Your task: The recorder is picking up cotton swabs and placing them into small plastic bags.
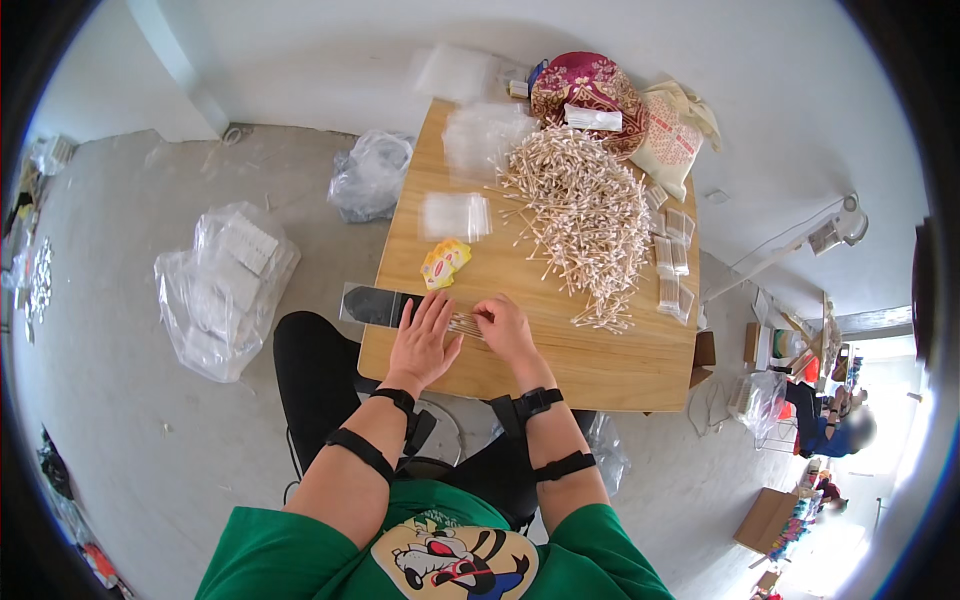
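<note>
My left hand (pixel 424 338) lies with its fingers stretched out over the near end of a flat black strip (pixel 374 306), whose far-left end sits inside a clear plastic sleeve. Beside it, my right hand (pixel 505 325) has its fingers closed on the right end of a small row of cotton swabs (pixel 465 324). The swabs lie between the two hands, partly covered by them. Just beyond my left hand are several yellow printed cards (pixel 444 264). A big heap of loose cotton swabs (pixel 585 215) covers the table's far right half.
Clear plastic bags (pixel 455 216) lie flat on the wooden table (pixel 480 380), with more (pixel 487 137) behind. Packed swab bags (pixel 668 258) line the right edge. A patterned cushion (pixel 585 90) and a cloth sack (pixel 668 130) stand at the back. A filled plastic bag (pixel 228 290) rests on the floor.
</note>
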`<state>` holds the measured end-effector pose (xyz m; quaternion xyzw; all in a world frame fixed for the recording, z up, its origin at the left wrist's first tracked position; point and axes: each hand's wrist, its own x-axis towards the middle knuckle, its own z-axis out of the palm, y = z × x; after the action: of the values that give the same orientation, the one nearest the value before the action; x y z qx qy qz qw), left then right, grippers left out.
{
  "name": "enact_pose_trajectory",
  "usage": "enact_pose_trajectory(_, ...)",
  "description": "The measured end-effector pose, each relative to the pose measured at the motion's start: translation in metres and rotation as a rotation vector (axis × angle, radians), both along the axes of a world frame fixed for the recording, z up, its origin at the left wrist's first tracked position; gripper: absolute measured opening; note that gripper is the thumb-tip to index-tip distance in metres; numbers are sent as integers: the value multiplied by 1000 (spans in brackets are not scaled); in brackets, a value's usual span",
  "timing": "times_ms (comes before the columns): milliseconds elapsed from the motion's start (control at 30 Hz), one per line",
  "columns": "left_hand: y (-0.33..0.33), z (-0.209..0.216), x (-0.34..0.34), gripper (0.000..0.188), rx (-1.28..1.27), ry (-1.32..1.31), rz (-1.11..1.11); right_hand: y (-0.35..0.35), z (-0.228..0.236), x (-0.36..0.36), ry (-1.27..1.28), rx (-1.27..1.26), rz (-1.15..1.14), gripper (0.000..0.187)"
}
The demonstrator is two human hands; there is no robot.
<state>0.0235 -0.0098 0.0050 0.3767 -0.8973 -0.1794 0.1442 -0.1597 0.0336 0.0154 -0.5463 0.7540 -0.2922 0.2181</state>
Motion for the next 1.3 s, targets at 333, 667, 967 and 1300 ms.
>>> enact_pose_trajectory(333, 0, 6, 1, 47, 9, -9, -15, 0, -12, -63, 555, -253, -352, 17)
enact_pose_trajectory(667, -1, 11, 1, 46, 47, -15, -27, 26, -13, -7, 265, -188, -269, 12)
enact_pose_trajectory(967, 0, 7, 1, 54, -10, 17, -24, -18, 5, -50, 342, -25, -344, 27)
enact_pose_trajectory(1300, 0, 7, 2, 46, 9, 25, -23, -8, -10, -35, 347, 15, -393, 8)
